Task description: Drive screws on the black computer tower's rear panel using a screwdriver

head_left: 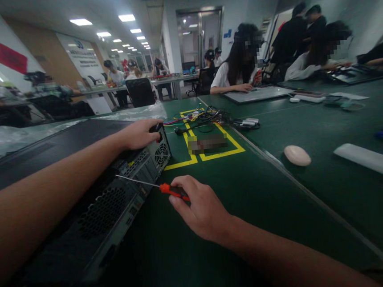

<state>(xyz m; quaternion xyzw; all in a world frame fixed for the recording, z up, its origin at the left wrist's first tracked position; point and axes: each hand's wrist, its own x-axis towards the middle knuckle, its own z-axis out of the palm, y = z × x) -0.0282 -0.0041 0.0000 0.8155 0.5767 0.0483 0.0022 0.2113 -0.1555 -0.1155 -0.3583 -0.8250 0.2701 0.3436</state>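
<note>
1. Two hands work at one computer case [110,208]. The right hand [200,209] closes thumb and fingers around the red handle of a screwdriver [166,189]. Its thin metal shaft slants up and left to the case's rear panel, but I cannot tell whether the tip touches the metal.
2. The left hand [142,133] lies on the top rear corner of the case, with the fingers curled down over the edge, clasping it.
3. The case is dark grey and lies flat on the green table [250,201], in front of the person and left of centre. Its rear panel is turned to the right and shows a round fan grille, slot covers and a perforated vent.
4. Just beyond the case, yellow tape [235,145] marks out a box on the table, with a tangle of cables [205,115] across its far edge.
5. To the right, well apart, lie a white mouse [297,155] and a long white bar [370,162].
6. Clear plastic wrap [6,137] lies beyond the case on the left, and other people sit at the far end of the table.
</note>
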